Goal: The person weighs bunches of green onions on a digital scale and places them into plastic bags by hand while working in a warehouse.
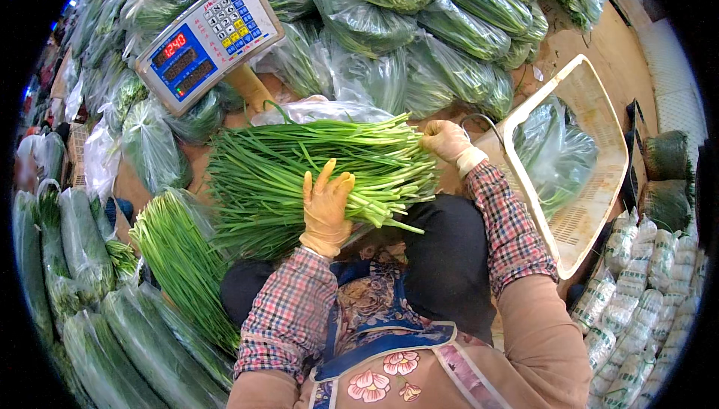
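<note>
Chives (299, 158) lie in a broad, loose heap in front of the person, between the scale (206, 46) and the knees, pale ends to the right and green tips to the left. Working this heap well should call for a light left palm, enough to stop the stalks sliding without creasing them. The pale ends are the sturdier place to take hold; they sit unevenly, and one stalk (403, 225) juts out toward the right knee (449, 259), so gathering there should go a few stalks at a time. Tugging quickly could drag neighbours askew or snap the leaves.

The left hand (326, 210), gloved, rests on the near side of the heap, fingers parted and pointing away from the body, not closed around anything; its forearm comes up from the lower edge. The right hand (447, 141), also gloved, is at the far corner of the pale ends, wrist bent inward, fingers curled, beside the crate (595, 102). Its fingertips are partly hidden, so I cannot tell whether they grip a stalk.
</note>
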